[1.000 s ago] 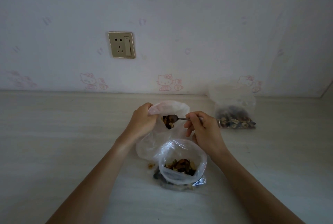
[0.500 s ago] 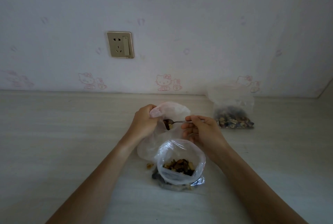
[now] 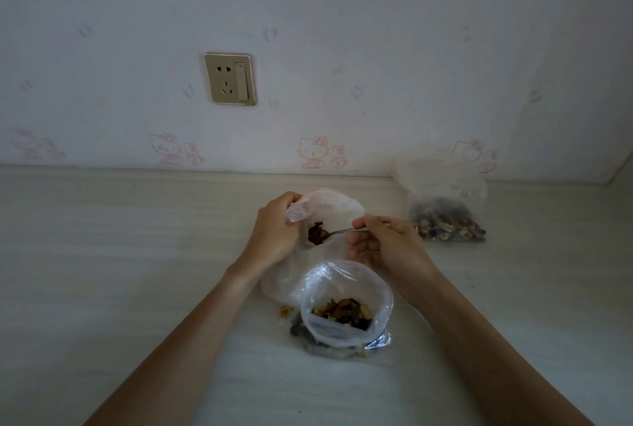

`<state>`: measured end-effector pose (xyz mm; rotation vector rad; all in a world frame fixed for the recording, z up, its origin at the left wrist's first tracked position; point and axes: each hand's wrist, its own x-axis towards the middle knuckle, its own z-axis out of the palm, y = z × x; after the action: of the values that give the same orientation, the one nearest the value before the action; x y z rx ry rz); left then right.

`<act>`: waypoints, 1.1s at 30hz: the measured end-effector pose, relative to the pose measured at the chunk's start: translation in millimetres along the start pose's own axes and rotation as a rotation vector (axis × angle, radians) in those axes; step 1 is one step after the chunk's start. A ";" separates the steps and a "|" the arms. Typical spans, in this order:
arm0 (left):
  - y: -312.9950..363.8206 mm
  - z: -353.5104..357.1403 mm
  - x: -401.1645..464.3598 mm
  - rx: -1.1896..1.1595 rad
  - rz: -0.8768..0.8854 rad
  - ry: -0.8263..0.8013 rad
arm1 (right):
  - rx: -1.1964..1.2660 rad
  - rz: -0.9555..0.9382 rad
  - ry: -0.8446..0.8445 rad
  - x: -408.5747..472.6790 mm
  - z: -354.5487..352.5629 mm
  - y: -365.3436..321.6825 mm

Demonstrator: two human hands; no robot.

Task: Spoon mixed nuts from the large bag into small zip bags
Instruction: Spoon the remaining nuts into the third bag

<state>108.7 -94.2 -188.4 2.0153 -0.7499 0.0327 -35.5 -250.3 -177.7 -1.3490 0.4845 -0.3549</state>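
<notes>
My right hand [image 3: 383, 240] hides the spoon [image 3: 337, 232] handle's end. My forearms run off the bottom edge. The zip bag [image 3: 448, 220] at right centre is hazy; its nuts blur together, kinds untellable.

Left half of desk [image 3: 102, 254]: bare from the near edge to the wall [image 3: 342, 31].
Centre: two hands, a loaded spoon [image 3: 325, 233] and two open bags [image 3: 346, 309] crowd it; spilled nuts [image 3: 286, 311] lie just left of the near bag.
Far right, by the wall: a filled bag [image 3: 448, 220] stands in the way.
Right near side: bare surface beyond the right forearm.
</notes>
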 end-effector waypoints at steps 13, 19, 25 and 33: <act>-3.5 -9.7 3.8 0.018 -0.016 -0.035 | 0.098 0.047 -0.019 0.5 -4.3 -2.6; -8.6 -14.8 6.1 0.030 0.001 0.001 | 0.104 0.033 -0.018 -0.9 -10.9 -4.6; -7.7 -18.1 7.5 0.031 -0.007 -0.018 | 0.111 -0.020 -0.027 -4.1 -16.9 -8.5; 3.8 -42.4 2.2 -0.010 -0.029 -0.089 | 0.110 -0.084 -0.061 -16.0 -14.3 -29.6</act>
<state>119.9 -63.1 -161.6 2.0289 -0.7755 -0.0781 -55.7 -259.7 -148.7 -1.2719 0.3531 -0.4029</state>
